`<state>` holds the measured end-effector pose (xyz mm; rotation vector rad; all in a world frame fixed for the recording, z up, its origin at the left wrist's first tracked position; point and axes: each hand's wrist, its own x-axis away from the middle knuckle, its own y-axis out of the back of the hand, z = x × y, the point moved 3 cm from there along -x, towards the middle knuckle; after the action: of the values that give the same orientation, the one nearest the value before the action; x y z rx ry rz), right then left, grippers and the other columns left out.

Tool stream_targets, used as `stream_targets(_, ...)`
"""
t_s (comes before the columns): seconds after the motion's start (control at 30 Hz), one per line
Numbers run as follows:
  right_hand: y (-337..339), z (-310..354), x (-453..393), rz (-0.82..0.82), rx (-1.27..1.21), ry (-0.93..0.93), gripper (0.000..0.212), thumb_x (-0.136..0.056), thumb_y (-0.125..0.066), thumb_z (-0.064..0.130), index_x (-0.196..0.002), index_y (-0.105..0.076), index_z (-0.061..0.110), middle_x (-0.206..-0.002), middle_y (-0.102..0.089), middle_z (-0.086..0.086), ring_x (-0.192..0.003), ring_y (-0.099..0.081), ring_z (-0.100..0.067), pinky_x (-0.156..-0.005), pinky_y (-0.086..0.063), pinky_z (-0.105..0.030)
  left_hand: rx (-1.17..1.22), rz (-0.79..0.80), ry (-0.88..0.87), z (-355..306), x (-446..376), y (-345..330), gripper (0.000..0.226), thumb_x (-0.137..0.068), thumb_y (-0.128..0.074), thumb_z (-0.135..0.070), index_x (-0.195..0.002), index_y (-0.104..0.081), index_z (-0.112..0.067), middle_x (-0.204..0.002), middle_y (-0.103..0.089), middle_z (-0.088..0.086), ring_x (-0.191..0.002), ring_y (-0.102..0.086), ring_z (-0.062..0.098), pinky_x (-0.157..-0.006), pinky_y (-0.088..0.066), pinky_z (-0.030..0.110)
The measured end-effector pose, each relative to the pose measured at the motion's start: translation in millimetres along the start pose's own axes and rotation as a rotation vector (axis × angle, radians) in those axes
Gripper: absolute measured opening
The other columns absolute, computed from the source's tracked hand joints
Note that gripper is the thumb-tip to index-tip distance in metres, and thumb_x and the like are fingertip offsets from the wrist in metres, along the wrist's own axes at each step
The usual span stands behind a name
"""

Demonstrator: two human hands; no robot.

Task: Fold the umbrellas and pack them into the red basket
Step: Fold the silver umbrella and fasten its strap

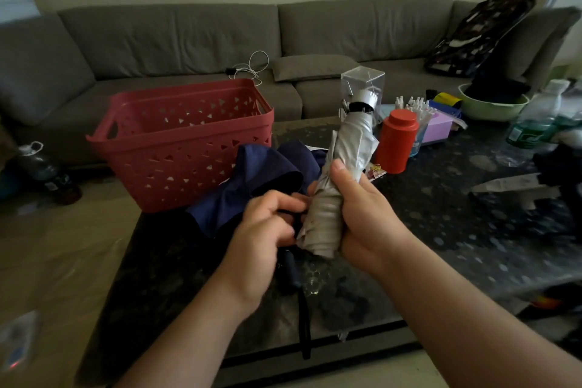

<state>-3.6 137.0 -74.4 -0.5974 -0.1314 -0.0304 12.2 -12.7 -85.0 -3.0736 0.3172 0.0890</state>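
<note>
A silver folded umbrella (348,148) stands nearly upright above the table, its tip pointing up and away. My right hand (365,211) grips its lower half, thumb along the fabric. My left hand (267,230) is at the umbrella's lower left side with curled fingers pinching at the wrapped fabric; blur hides what exactly they hold. A navy blue umbrella (261,179) lies loosely bunched on the table behind my hands, its dark handle (291,271) below my left hand. The red basket (185,142) stands at the table's far left corner, nothing visible inside.
A dark patterned table (441,230) carries a red canister (396,142), a clear box (362,80), small white bottles, a green bowl (491,105) and water bottles at the right. A grey sofa (189,38) runs behind. Bottles stand on the floor at left.
</note>
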Motion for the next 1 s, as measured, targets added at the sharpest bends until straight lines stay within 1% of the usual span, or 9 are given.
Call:
stream_targets(0.07, -1, -2, 2, 0.025, 0.154, 0.058, 0.019, -0.107, -0.056, 0.03, -0.116, -0.055, 0.014, -0.088, -0.062, -0.015, -0.07, -0.068, -0.03, -0.066, -0.061, -0.044, 0.021, -0.142, -0.033, -6, -8, 13, 0.033, -0.078, -0.053, -0.031, -0.104, -0.071, -0.02, -0.115, -0.069, 0.011, -0.106, -0.065, 0.022, -0.09, -0.05, 0.039)
stream_targets(0.13, -4, -8, 4, 0.11, 0.361, 0.131, 0.007, -0.105, -0.062, 0.025, -0.109, -0.058, 0.02, -0.083, -0.062, -0.013, -0.059, -0.062, -0.024, -0.056, -0.055, -0.037, 0.124, -0.161, -0.041, -9, -14, 24, 0.043, -0.084, -0.055, -0.04, -0.124, -0.066, -0.029, -0.118, -0.073, 0.004, -0.11, -0.068, 0.023, -0.091, -0.051, 0.039)
stream_targets(0.27, -12, -27, 9, 0.284, 0.747, 0.192, 0.031, -0.084, -0.07, 0.047, -0.11, -0.067, 0.031, -0.089, -0.07, -0.015, -0.073, -0.065, -0.019, -0.062, -0.057, -0.051, 0.319, -0.081, -0.139, -22, -16, 32, 0.057, -0.099, -0.05, -0.053, -0.152, -0.047, -0.035, -0.131, -0.072, 0.011, -0.118, -0.07, 0.029, -0.097, -0.055, 0.047)
stream_targets(0.33, -13, -32, 11, 0.333, 0.889, 0.176, 0.039, -0.081, -0.067, 0.053, -0.114, -0.066, 0.031, -0.096, -0.072, -0.013, -0.077, -0.065, -0.016, -0.073, -0.06, -0.052, 0.423, -0.114, -0.192, -32, -16, 37, 0.051, -0.102, -0.045, -0.056, -0.15, -0.051, -0.038, -0.134, -0.069, 0.013, -0.119, -0.068, 0.033, -0.099, -0.057, 0.05)
stream_targets(0.53, -13, -37, 13, 0.446, 0.923, 0.096, 0.027, -0.09, -0.067, 0.045, -0.113, -0.065, 0.031, -0.085, -0.067, 0.011, -0.077, -0.062, -0.007, -0.071, -0.053, -0.033, 0.329, -0.351, -0.161, -39, -15, 48, 0.039, -0.112, -0.036, -0.034, -0.104, -0.074, -0.029, -0.116, -0.077, 0.001, -0.107, -0.074, 0.036, -0.09, -0.059, 0.05)
stream_targets(0.63, -15, -36, 12, 0.444, 0.945, 0.101, 0.019, -0.091, -0.067, 0.041, -0.108, -0.065, 0.032, -0.082, -0.068, 0.014, -0.076, -0.062, -0.002, -0.072, -0.052, -0.03, 0.284, -0.378, -0.151, -35, -16, 46, 0.036, -0.113, -0.036, -0.034, -0.111, -0.071, -0.029, -0.116, -0.078, 0.002, -0.104, -0.075, 0.034, -0.091, -0.059, 0.051)
stream_targets(0.73, -18, -25, 7, 0.412, 0.974, 0.089, 0.022, -0.093, -0.072, 0.04, -0.111, -0.064, 0.031, -0.086, -0.07, 0.007, -0.074, -0.068, -0.013, -0.067, -0.058, -0.037, 0.186, -0.342, -0.154, -32, -19, 52, 0.023, -0.11, -0.048, -0.034, -0.115, -0.07, -0.04, -0.116, -0.077, -0.005, -0.111, -0.073, 0.023, -0.096, -0.06, 0.047)
stream_targets(0.8, -25, -15, 4, 0.403, 1.049, 0.075, 0.026, -0.095, -0.074, 0.041, -0.115, -0.059, 0.032, -0.095, -0.071, 0.003, -0.08, -0.072, -0.025, -0.07, -0.061, -0.037, 0.113, -0.282, -0.13, -35, -23, 65, 0.025, -0.104, -0.062, -0.022, -0.115, -0.07, -0.043, -0.109, -0.076, -0.01, -0.106, -0.074, 0.016, -0.089, -0.061, 0.039)
stream_targets(1.0, -60, 21, -36, 0.601, 1.056, -0.115, 0.063, -0.086, -0.086, 0.026, -0.137, -0.052, 0.036, -0.114, -0.073, 0.0, -0.092, -0.075, -0.016, -0.08, -0.062, -0.034, 0.129, -0.305, -0.126, -73, -61, 129, 0.025, -0.101, -0.062, -0.005, -0.116, -0.068, -0.024, -0.096, -0.072, 0.0, -0.084, -0.072, 0.014, -0.067, -0.062, 0.03)
